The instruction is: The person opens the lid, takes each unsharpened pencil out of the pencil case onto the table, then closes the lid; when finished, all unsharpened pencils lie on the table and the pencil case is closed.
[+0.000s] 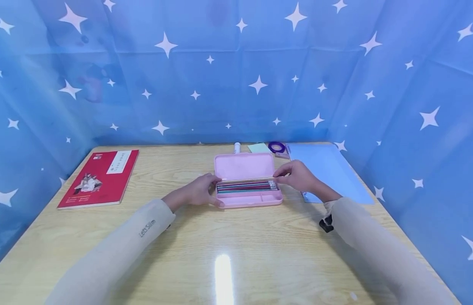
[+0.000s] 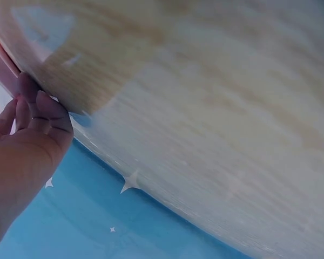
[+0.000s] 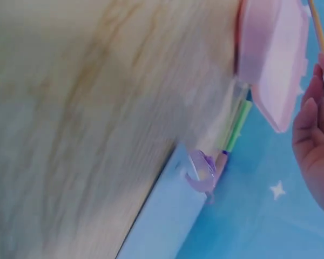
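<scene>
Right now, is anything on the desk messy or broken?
Nothing stands out. The pink pencil case lies open with its pencils lined up neatly inside, both hands at its ends. The red book lies flat and the blue folder does too. Nothing looks spilled or damaged.

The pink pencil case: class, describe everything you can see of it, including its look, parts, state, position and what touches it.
The pink pencil case looks like smooth hard plastic, a long box with rounded corners. It lies open on the wooden table, its hinged lid tilted up toward the back. The tray holds a row of pencils lying lengthwise, with an empty compartment in front. The left hand rests at its left end; the right hand pinches a pencil at its right end.
</scene>
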### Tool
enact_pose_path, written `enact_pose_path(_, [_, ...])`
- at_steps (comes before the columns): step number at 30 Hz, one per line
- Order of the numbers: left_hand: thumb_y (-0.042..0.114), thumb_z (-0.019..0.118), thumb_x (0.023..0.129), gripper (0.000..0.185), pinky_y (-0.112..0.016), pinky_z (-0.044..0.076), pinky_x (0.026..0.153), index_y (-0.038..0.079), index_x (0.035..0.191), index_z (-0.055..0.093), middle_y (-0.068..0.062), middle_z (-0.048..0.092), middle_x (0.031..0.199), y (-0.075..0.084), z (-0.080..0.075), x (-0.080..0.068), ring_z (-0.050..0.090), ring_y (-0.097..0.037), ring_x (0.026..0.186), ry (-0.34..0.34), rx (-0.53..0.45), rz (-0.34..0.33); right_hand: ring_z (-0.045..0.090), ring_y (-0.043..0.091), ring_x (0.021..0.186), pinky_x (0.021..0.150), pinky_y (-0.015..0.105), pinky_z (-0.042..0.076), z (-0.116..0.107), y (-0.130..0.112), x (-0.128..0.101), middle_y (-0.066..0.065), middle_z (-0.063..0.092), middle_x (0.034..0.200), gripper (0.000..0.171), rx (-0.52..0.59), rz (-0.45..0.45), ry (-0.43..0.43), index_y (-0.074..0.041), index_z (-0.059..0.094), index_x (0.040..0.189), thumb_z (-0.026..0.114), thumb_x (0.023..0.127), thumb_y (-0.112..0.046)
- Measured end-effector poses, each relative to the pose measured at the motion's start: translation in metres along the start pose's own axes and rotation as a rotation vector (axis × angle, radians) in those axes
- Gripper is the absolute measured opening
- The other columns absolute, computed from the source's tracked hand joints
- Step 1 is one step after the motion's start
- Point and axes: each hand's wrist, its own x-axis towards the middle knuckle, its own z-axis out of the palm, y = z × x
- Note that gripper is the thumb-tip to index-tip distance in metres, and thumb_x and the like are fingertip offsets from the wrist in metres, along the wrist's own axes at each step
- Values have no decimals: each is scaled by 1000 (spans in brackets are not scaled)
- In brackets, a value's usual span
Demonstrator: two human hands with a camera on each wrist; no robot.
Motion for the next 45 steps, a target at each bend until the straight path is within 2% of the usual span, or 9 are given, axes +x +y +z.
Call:
enact_pose_path(5, [51, 88, 69, 99, -36, 43, 99, 2, 144, 46, -5, 55, 120, -1, 0, 0, 49, -19, 106, 3, -18, -8, 60, 21, 76, 61, 30, 49, -9, -2, -13, 5, 74, 90, 7, -4, -8, -3, -6, 79, 92, 76, 88, -9])
enact_pose_path(10, [49, 88, 69, 99, -35, 42, 98, 1, 145, 46, -5, 54, 120, -2, 0, 0, 49, -19, 106, -1, -18, -5, 62, 20, 76, 63, 28, 51, -14, -6, -31, 6, 74, 90, 8, 30, -7, -32, -6, 79, 94, 76, 87, -10])
enact_pose_path(17, [50, 87, 70, 99, -36, 41, 100, 1, 145, 46, -6, 54, 122, -3, -1, 2, 49, -20, 108, 2, -19, 15, 57, 14, 68, 56, 26, 47, -14, -8, -53, 8, 74, 91, 7, 81, -25, -93, -3, 78, 92, 77, 86, -6])
enact_pose_path(24, [51, 87, 70, 100, -38, 41, 102, 0, 145, 45, -7, 53, 123, -5, 1, 2, 49, -20, 109, 2, -16, 22, 62, 10, 79, 66, 26, 52, -2, -5, -61, 9, 75, 93, 6, 117, -68, -154, -3, 78, 91, 77, 85, -4])
enact_pose_path(28, [51, 87, 70, 100, -37, 41, 103, 1, 145, 45, -6, 53, 124, -5, 2, 3, 49, -19, 110, -2, -20, 13, 49, 4, 58, 55, 22, 43, 3, -6, -63, 7, 71, 78, 5, 93, -94, -146, -5, 78, 89, 77, 85, -4])
enact_pose_path(31, [50, 87, 70, 99, -37, 40, 103, 1, 145, 44, -6, 53, 124, -5, 2, 3, 49, -19, 111, 0, -29, 12, 37, 3, 48, 49, 21, 35, 6, -7, -63, 7, 64, 66, 5, 69, -82, -149, -6, 77, 88, 77, 84, -3])
enact_pose_path(33, [50, 87, 70, 100, -37, 41, 103, 1, 146, 44, -6, 53, 124, -5, 2, 3, 48, -19, 110, -1, -33, 7, 45, 4, 50, 51, 21, 40, 8, -7, -63, 6, 67, 70, 6, 57, -73, -157, -6, 77, 87, 77, 84, -1])
enact_pose_path(37, [52, 86, 70, 102, -36, 41, 100, 2, 147, 43, -6, 52, 123, -5, 3, 4, 48, -19, 107, -5, -32, 5, 65, 11, 68, 63, 25, 52, 10, -4, -64, 6, 73, 88, 8, 58, -56, -173, -5, 77, 88, 76, 83, 1])
enact_pose_path(45, [51, 86, 71, 102, -38, 39, 106, 0, 147, 42, -9, 52, 126, -5, 2, 3, 49, -21, 113, 3, -11, 12, 69, 16, 74, 65, 25, 54, 11, 0, -65, 10, 73, 87, 4, 129, -26, -188, 1, 75, 88, 76, 84, 1])
